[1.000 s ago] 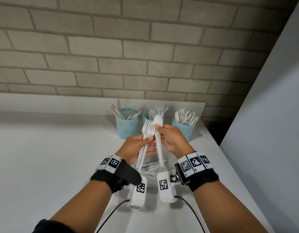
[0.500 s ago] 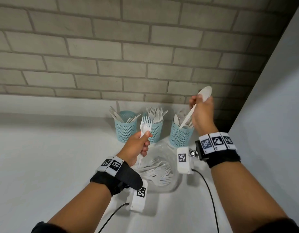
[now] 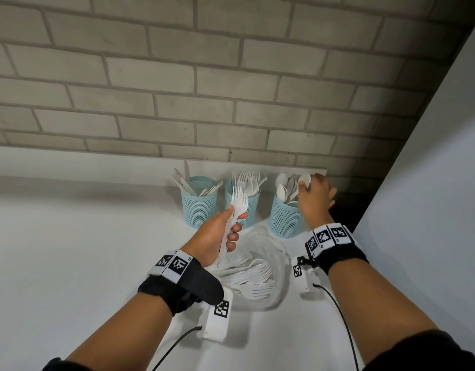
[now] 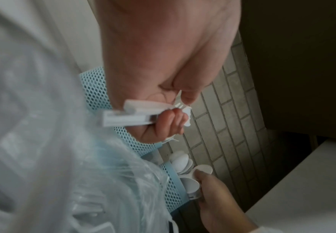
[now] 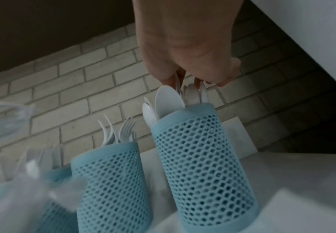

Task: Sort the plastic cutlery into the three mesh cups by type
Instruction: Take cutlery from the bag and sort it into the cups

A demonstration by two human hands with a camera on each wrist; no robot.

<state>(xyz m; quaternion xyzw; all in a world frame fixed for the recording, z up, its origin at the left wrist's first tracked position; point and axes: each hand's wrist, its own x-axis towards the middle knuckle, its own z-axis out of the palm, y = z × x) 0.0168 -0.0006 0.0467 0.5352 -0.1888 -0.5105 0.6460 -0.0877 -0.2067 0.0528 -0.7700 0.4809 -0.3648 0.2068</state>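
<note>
Head camera, at the white counter (image 3: 70, 250) under a brick wall (image 3: 177, 89): my left hand (image 3: 213, 238) grips a small bunch of white plastic forks (image 3: 237, 206) by the handles, fingers curled round them and thumb pressed on top, tines up, held in front of the middle mesh cup (image 3: 248, 210), which already stands full of forks. My right hand (image 3: 315, 198) reaches over the right mesh cup (image 3: 284, 220), fingertips down among the white spoons (image 3: 281, 187) standing in it; the left wrist camera shows thumb and fingers pinching the spoon (image 4: 203, 169) at the cup's rim, its bowl above the other bowls. The right wrist camera looks up past the same cup (image 5: 199, 165) at my fingers (image 5: 225, 80) bunched over the spoon bowls. The left mesh cup (image 3: 198, 207) holds knives (image 3: 184, 183), leaning outward. All three light-blue cups stand upright in a row along the back edge of the counter. Between my wrists, just in front of the cups, a clear plastic container (image 3: 280, 266) holds a loose heap of unsorted white cutlery (image 3: 251, 277), mostly forks lying flat.
</note>
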